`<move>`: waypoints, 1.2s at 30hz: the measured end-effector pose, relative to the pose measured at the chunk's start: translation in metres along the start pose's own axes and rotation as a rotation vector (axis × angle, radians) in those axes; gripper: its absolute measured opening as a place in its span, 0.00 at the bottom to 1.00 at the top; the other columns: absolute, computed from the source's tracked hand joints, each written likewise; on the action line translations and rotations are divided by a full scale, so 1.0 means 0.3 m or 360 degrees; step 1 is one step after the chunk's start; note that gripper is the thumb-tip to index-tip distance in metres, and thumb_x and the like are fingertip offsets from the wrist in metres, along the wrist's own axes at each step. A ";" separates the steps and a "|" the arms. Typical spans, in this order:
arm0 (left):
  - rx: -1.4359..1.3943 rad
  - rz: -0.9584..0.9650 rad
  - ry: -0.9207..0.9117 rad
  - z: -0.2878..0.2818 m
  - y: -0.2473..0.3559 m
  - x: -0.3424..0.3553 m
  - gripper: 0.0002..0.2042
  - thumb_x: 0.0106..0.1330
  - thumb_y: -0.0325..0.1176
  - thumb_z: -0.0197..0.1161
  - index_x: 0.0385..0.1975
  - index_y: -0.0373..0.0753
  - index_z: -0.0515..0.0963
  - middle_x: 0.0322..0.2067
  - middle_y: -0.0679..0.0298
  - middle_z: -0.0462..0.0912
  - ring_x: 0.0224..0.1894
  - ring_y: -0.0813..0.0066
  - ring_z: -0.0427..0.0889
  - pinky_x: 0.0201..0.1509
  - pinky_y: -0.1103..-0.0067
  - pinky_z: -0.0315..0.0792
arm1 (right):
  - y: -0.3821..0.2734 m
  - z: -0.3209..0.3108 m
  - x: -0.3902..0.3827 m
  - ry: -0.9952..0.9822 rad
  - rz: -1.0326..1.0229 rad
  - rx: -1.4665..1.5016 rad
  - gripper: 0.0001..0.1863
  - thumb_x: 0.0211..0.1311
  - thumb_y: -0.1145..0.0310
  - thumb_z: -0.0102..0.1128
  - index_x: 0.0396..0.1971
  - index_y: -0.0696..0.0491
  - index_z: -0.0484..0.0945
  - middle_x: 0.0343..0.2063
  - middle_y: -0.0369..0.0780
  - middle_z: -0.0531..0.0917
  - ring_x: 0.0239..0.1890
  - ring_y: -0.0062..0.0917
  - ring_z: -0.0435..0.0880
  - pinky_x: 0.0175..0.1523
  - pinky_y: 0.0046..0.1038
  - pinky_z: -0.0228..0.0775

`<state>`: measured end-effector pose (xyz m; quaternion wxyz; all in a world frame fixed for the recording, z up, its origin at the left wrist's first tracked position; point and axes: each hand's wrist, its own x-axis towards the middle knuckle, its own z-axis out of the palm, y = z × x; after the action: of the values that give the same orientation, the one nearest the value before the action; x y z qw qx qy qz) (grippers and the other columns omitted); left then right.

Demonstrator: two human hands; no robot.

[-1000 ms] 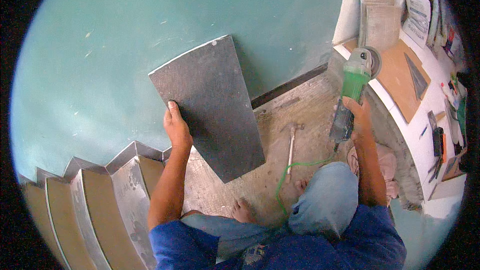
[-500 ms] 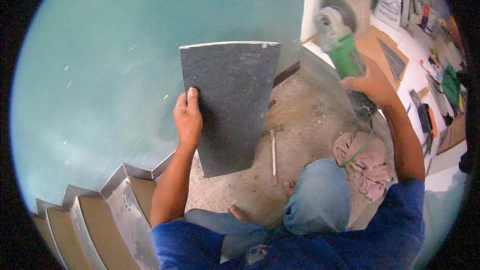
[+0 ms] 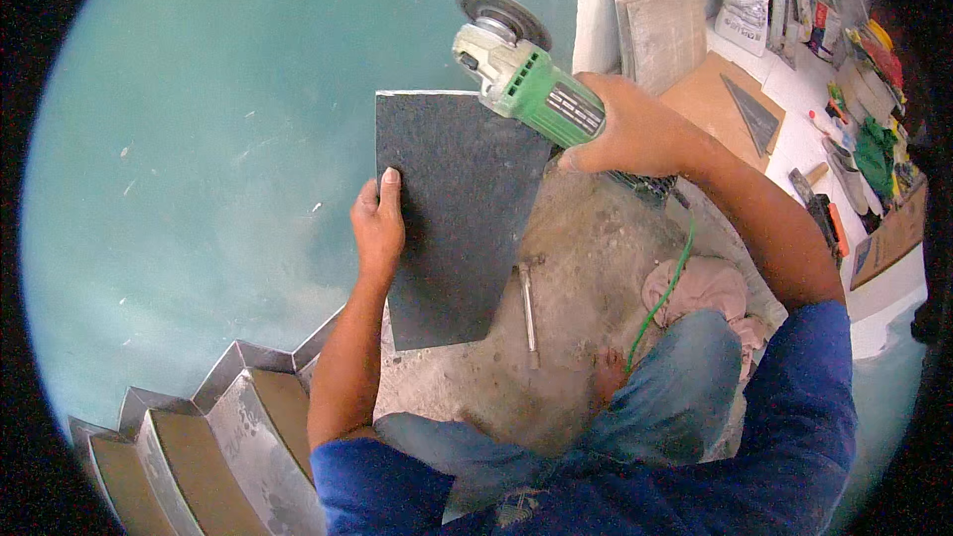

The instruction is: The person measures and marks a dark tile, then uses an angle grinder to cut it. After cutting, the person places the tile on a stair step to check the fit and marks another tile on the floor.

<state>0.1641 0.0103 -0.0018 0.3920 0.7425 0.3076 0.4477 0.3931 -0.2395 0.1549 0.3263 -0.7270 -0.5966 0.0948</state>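
My left hand (image 3: pixel 381 223) grips the left edge of a dark grey tile (image 3: pixel 462 208), thumb lying on its face. The tile is held up and narrows toward its lower end; a thin pale line runs along its top edge. My right hand (image 3: pixel 635 129) is wrapped round the green body of an angle grinder (image 3: pixel 556 99). Its dark disc (image 3: pixel 503 18) points up and away, above the tile's top edge. The grinder's head overlaps the tile's upper right corner in view; whether they touch I cannot tell. A green cord (image 3: pixel 663 298) trails down from the grinder's rear.
A hammer (image 3: pixel 529 313) lies on the dusty floor below the tile, near a crumpled pink cloth (image 3: pixel 700 288). Steps (image 3: pixel 199 447) descend at lower left beside a teal wall (image 3: pixel 218 139). At right, a white surface holds cardboard (image 3: pixel 715 99), a dark triangular piece (image 3: pixel 751 117) and several tools.
My right hand has swung the grinder leftward from the right side to above the tile's upper right corner. The left hand keeps its hold on the tile, almost in place.
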 end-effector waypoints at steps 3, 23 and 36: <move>-0.0034 -0.0052 -0.0023 -0.011 -0.008 0.008 0.23 0.76 0.49 0.57 0.27 0.32 0.73 0.25 0.69 0.71 0.31 0.78 0.66 0.36 0.77 0.65 | -0.031 0.013 0.028 0.0004 -0.0012 -0.0155 0.35 0.40 0.53 0.75 0.46 0.62 0.78 0.41 0.55 0.84 0.45 0.45 0.85 0.54 0.40 0.75; -0.0283 -0.0028 -0.0167 0.024 0.012 -0.015 0.16 0.77 0.42 0.56 0.38 0.32 0.80 0.32 0.71 0.77 0.36 0.82 0.70 0.42 0.81 0.66 | -0.226 0.088 0.044 -0.0186 -0.0194 -0.0498 0.27 0.43 0.62 0.69 0.43 0.62 0.75 0.32 0.56 0.84 0.39 0.52 0.85 0.45 0.46 0.78; -0.0058 -0.0119 -0.0236 -0.018 0.045 -0.030 0.16 0.78 0.37 0.54 0.52 0.28 0.77 0.47 0.63 0.83 0.50 0.77 0.76 0.57 0.80 0.67 | -0.206 0.164 0.057 -0.0091 -0.0271 -0.0490 0.26 0.43 0.64 0.68 0.42 0.64 0.74 0.36 0.57 0.85 0.41 0.50 0.86 0.47 0.46 0.79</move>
<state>0.1569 -0.0019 0.0075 0.4435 0.7543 0.2972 0.3821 0.3220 -0.2010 0.1577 0.2010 -0.7123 -0.6725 -0.0049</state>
